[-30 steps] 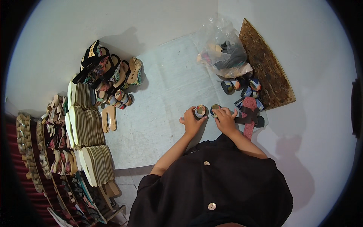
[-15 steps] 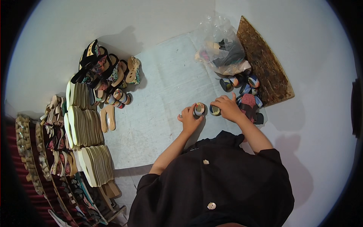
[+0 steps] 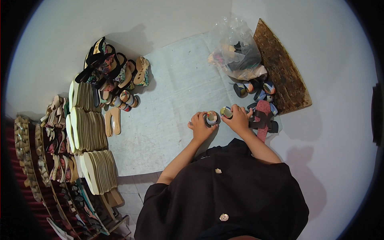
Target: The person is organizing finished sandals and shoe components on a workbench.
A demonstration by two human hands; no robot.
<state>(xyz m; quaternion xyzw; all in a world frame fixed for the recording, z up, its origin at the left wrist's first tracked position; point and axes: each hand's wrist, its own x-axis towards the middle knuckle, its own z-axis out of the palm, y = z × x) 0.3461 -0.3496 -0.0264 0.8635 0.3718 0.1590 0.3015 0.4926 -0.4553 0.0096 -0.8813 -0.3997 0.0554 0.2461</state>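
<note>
Left hand (image 3: pixel 201 125) and right hand (image 3: pixel 239 119) both gripping

Half-curled, the left clasps a short multicoloured cylinder (image 3: pixel 212 116) between thumb and fingers; the right bends over a tilted round block (image 3: pixel 226 111), pinching it. Both are close to the near edge of the surface (image 3: pixel 172 92), toward its right edge.

Pale table (image 3: pixel 172 92) with insoles (image 3: pixel 116 121), bag (image 3: pixel 243 60)

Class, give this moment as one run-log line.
Left hand: around left round piece | Right hand: on right round piece | Pink sandal: right of right hand
</note>
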